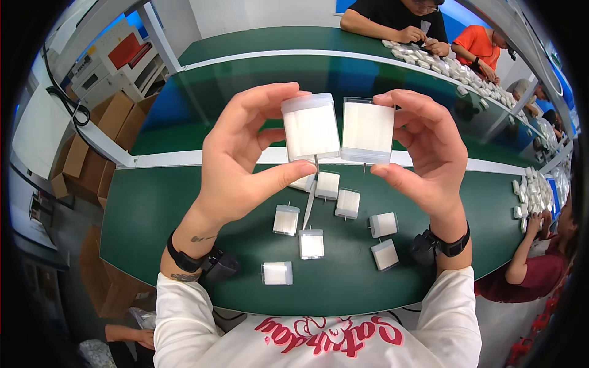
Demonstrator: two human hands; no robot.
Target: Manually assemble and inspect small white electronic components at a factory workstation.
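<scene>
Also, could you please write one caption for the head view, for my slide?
Left hand and right hand each hold up one box above a green table, where similar boxes lie.

I'm in what looks like a factory workroom: co-workers (389,21) beside heaps of white pieces (451,67), green desks (343,285), cardboard boxes (89,156) nearby.

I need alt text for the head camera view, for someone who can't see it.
A person's left hand holds up a clear, squarish plastic box with white contents; the right hand holds a matching box. Similar boxes lie scattered on the dark green tabletop below.
</scene>
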